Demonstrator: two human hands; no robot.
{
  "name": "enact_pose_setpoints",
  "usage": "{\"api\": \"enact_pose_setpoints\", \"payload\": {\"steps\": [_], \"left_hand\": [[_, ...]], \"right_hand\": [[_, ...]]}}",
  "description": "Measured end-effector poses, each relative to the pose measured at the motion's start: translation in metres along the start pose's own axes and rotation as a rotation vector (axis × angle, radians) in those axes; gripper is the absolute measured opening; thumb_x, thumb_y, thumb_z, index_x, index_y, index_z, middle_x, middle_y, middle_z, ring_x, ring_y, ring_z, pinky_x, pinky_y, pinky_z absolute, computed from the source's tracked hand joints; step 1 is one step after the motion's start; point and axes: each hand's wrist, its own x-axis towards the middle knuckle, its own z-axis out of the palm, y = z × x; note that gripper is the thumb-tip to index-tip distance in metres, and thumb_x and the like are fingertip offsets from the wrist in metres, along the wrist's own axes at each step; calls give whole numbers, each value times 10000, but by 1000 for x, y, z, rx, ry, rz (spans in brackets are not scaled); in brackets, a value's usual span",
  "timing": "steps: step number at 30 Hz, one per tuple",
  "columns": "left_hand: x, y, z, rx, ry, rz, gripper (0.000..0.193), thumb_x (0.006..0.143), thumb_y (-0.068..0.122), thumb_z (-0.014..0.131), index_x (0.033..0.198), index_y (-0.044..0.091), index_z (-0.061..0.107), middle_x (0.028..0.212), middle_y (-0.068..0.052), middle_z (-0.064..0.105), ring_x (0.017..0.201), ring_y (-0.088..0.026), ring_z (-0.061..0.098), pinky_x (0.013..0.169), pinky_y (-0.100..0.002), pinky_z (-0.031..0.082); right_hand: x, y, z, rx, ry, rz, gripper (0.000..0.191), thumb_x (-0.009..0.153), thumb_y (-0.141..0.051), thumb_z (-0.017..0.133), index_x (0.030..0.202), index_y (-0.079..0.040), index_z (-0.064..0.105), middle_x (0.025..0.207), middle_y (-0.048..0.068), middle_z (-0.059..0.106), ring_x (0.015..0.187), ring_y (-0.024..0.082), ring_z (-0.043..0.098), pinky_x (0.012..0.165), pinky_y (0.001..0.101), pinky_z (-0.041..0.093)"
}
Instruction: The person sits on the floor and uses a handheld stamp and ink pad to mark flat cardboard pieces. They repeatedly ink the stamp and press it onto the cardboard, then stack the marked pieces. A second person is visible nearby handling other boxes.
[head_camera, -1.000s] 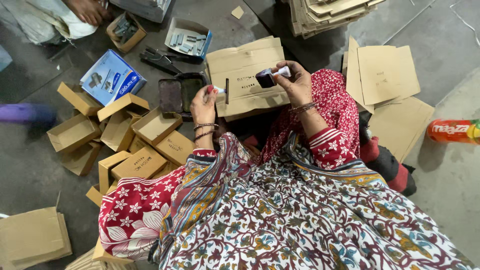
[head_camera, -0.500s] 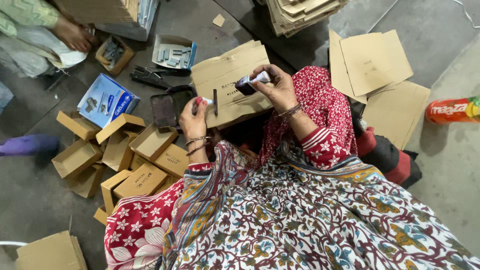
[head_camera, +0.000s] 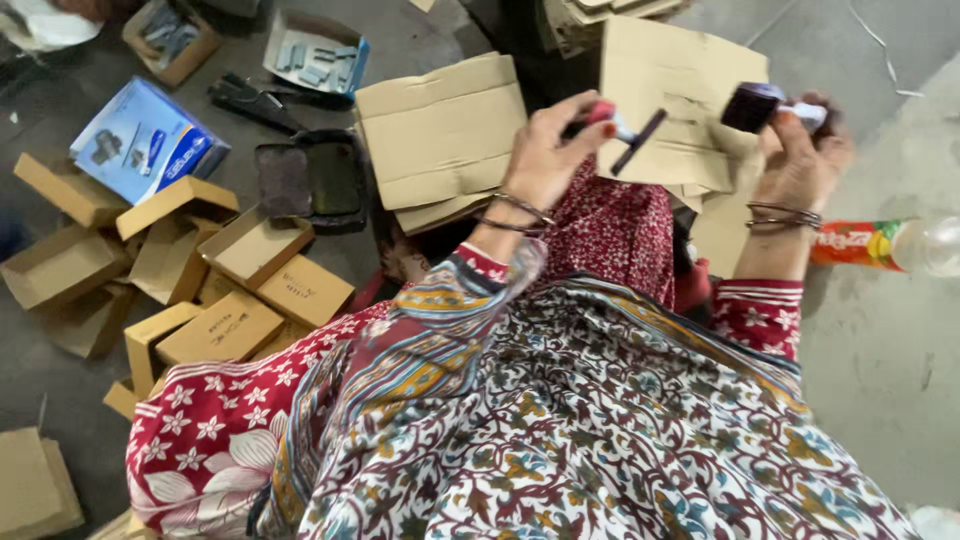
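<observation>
Left hand (head_camera: 545, 155) grip clamped on stamp handle (head_camera: 625, 130), right hand (head_camera: 800, 150) grip clamped on dark stamp body (head_camera: 752, 105).

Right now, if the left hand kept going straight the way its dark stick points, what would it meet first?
Probably the flat cardboard sheet beyond the left hand; the dark stick already overlaps it in view, though depth is unclear.

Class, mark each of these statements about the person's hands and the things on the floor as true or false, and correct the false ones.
1. The left hand holds a small tool with a red end. True.
2. The right hand is empty. False: it grips a dark block-shaped stamp.
3. Both wrists wear bangles. True.
4. The open ink pad case lies on the person's lap. False: it lies on the floor beside flattened cardboard.
5. Small open cardboard boxes are heaped to the person's left. True.
</observation>
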Motion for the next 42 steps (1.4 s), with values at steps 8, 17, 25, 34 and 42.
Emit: {"api": "enact_pose_setpoints", "payload": {"steps": [8, 17, 25, 34, 42], "left_hand": [[-50, -34, -68, 507, 463, 218, 345, 882, 211, 793, 1190, 99, 686, 1165, -90, 718, 1079, -299, 636, 953, -406, 517], [-109, -63, -159, 632, 666, 54, 352, 868, 125, 801, 1198, 86, 686, 1098, -140, 700, 1057, -367, 613, 947, -452, 492], [-107, -77, -165, 606, 678, -5, 380, 862, 131, 818, 1213, 100, 676, 1118, -130, 700, 1081, -365, 610, 962, -450, 488], [-70, -78, -151, 615, 569, 208, 419, 853, 78, 785, 1255, 89, 668, 1172, -110, 703, 1093, -344, 597, 980, -427, 486], [-27, -126, -101, 887, 290, 290, 337, 942, 42, 581, 1277, 69, 608, 1174, -101, 691, 1125, -313, 589, 1000, -411, 494]], "right_hand": [[-13, 13, 56, -237, -219, -106, 293, 1025, 158, 758, 1254, 14, 646, 1203, 132, 696, 1126, 226, 688, 973, 328, 608], [-96, 130, 272, -893, -1190, -405, 335, 871, 85, 713, 1177, -35, 648, 1092, 116, 710, 1023, 275, 713, 869, 365, 595], [-85, 180, 261, -950, -1283, -490, 260, 901, 66, 736, 1106, -58, 635, 1064, 87, 709, 1053, 312, 682, 906, 398, 575], [-59, 146, 264, -918, -970, -220, 306, 886, 45, 787, 1156, -64, 692, 1078, 71, 735, 1016, 165, 733, 880, 277, 611], [-44, 88, 208, -567, -684, -71, 292, 987, 114, 739, 1237, 7, 632, 1199, 81, 721, 1131, 147, 698, 1035, 297, 597]]}}
